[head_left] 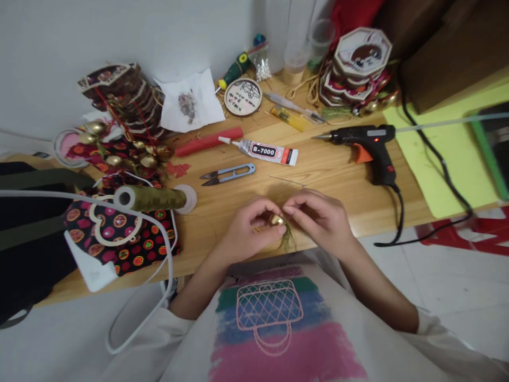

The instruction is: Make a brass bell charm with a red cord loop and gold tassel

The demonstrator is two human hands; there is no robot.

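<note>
Near the table's front edge, my left hand (254, 228) is closed around a small gold bell (276, 219), with the thumb across its lower side. Green threads (287, 240) hang down from beside the bell. My right hand (318, 217) touches the same spot from the other side, thumb and forefinger pinched together. What lies between those fingertips is too small to make out. Just beyond the hands, a thin needle (288, 181) rests on the wood. Blue-handled thread snips (228, 174) and a B-7000 glue tube (268, 152) lie farther back.
A black glue gun (363, 140) with its cord lies to the right, beside yellow paper (421, 170). At left, a green thread spool (155, 198) sits by patterned fabric (137, 254) and a white cable (169, 254). Stacked ornaments (123, 101) and a red roll (209, 141) stand behind.
</note>
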